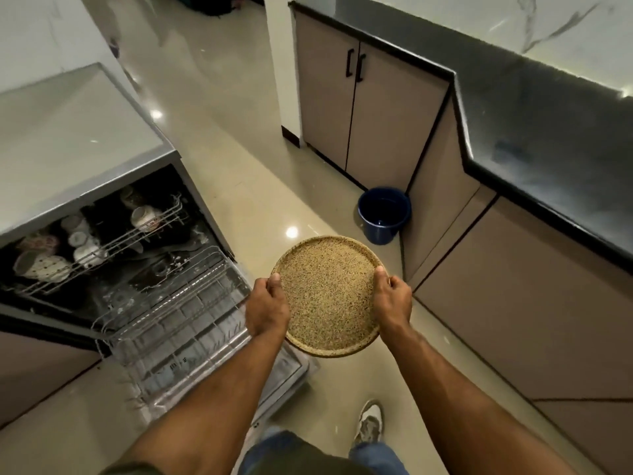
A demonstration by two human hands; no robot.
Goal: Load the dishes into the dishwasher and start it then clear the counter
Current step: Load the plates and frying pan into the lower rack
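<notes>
Above the floor, left hand (267,308) and right hand (392,301) grip a speckled plate (329,296), fingers hidden underneath.

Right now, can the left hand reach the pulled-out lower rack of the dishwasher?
Probably yes. The left hand grips the speckled plate right beside the lower rack, which stands pulled out and looks bare, with nothing between them.
</notes>
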